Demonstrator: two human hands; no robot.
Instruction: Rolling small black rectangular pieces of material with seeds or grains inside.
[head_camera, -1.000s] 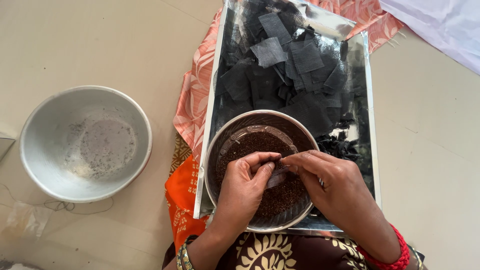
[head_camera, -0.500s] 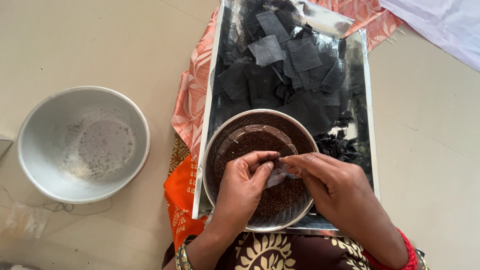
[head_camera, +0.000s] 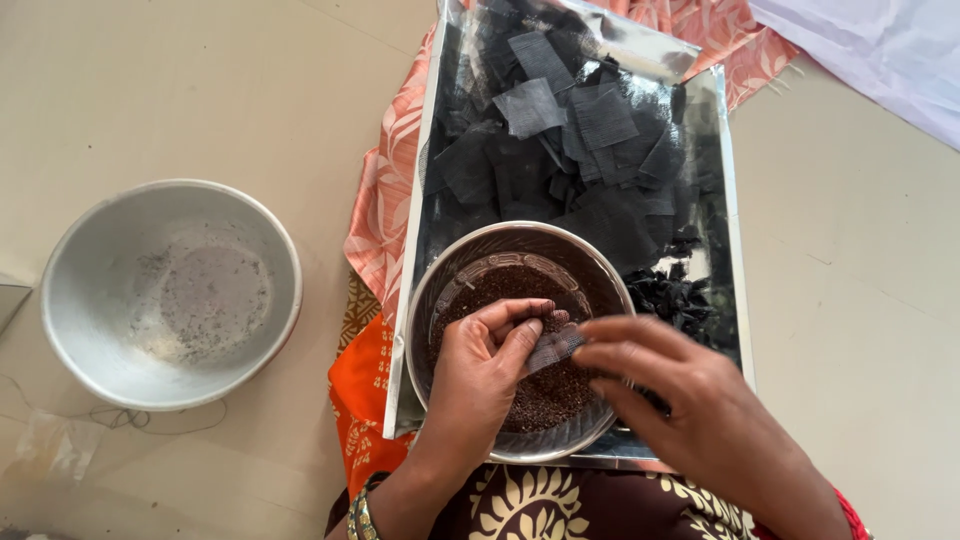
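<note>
My left hand (head_camera: 490, 365) and my right hand (head_camera: 690, 400) meet over a steel bowl (head_camera: 450, 275) filled with dark brown seeds (head_camera: 545, 395). Between the fingertips of both hands is a small square of grey mesh cloth (head_camera: 556, 346), pinched from either side. The bowl rests on the near end of a shiny rectangular metal tray (head_camera: 725, 200). A heap of black and grey mesh squares (head_camera: 560, 150) covers the far part of the tray, and a clump of small black bundles (head_camera: 680, 300) lies right of the bowl.
A larger empty metal bowl (head_camera: 170, 295) with a dusty residue sits on the pale floor to the left. Orange and pink patterned cloth (head_camera: 385, 200) lies under the tray. White fabric (head_camera: 880, 50) is at the top right corner.
My right hand has shifted slightly right and up, and the mesh square is now stretched between both hands. The camera view has drifted a little.
</note>
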